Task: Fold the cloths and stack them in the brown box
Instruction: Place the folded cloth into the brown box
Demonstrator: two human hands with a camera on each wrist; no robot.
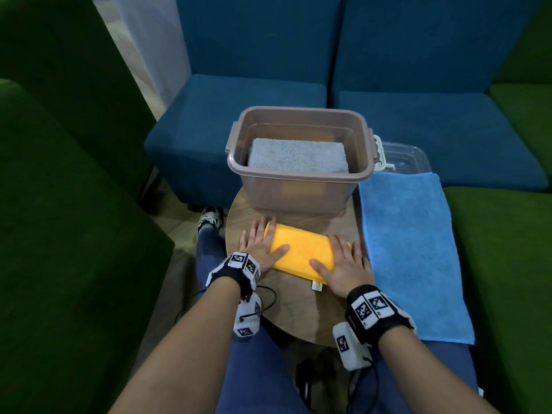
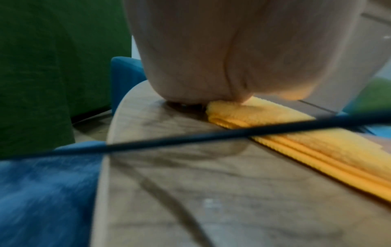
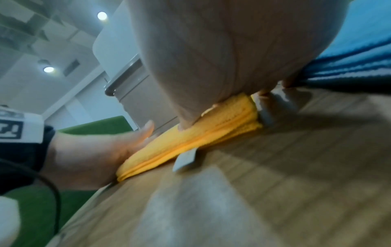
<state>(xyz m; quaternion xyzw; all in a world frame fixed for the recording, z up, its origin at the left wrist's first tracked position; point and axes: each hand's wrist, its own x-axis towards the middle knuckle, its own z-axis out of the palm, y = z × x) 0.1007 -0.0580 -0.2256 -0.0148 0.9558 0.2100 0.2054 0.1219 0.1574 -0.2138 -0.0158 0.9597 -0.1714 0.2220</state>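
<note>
Round wooden side table (image 1: 298,312), grain visible, dark cable (image 2: 190,138) crossing low over it in the left wrist view. Blue sofa (image 1: 418,85) behind the table, two seat cushions side by side. Green sofa (image 1: 59,204) on the left; another green sofa (image 1: 507,249) on the right. Clear plastic lid (image 1: 409,158) lying flat at the table's far right edge, with a white latch handle (image 1: 380,153) (standing upright at its left end). Recessed ceiling lights (image 3: 102,15) lit overhead in the right wrist view. Sneaker (image 1: 210,221) on the floor, left of the table.
</note>
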